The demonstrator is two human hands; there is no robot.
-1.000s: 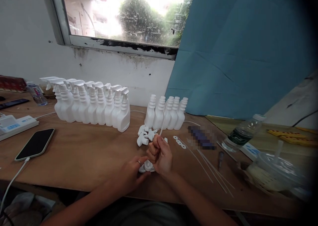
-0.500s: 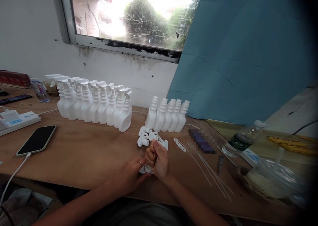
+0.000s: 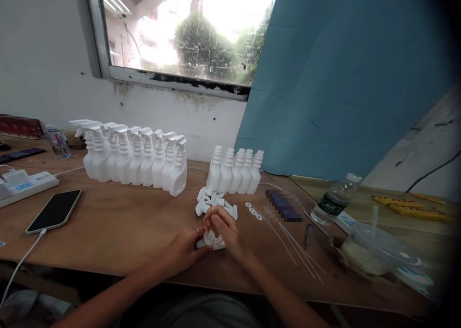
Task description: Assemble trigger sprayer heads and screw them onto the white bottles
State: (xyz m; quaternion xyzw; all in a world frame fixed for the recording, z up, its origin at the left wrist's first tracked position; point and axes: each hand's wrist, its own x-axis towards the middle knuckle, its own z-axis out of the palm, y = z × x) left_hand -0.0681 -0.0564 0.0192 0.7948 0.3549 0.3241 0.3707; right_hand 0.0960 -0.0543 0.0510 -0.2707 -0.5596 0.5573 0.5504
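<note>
White plastic trigger head (image 3: 211,240) sits low on the table (image 3: 126,227), caught between both hands. My left hand (image 3: 183,251) has its grip closed on the piece from the 9 o'clock side, fingers wrapped round its base, with a ring on one finger. My right hand (image 3: 225,229) comes in from 3 o'clock, grip curled tight, fingertips pinched down on the top of the same trigger head. I cannot tell whether anything thin sits between those fingertips. The piece is touching both grips and rests on or just above the wood.

At 12 o'clock from the hands, near them, lies a loose pile of trigger heads (image 3: 212,204). Further out at 12, five capless bottles (image 3: 234,172) stand upright in a tight row. At 10 o'clock is a long row of capped spray bottles (image 3: 133,157), upright and touching each other.

At 2 o'clock, small white washers (image 3: 254,211) lie in a line. At 3 o'clock, thin white tubes (image 3: 295,246) lie flat, with a screwdriver (image 3: 307,234) just beside them. Beyond these, a water bottle (image 3: 333,200) leans tilted. At far 9 o'clock a phone (image 3: 54,211) lies face up with a cable plugged in, and a power strip (image 3: 21,184) is at 10 behind it.
</note>
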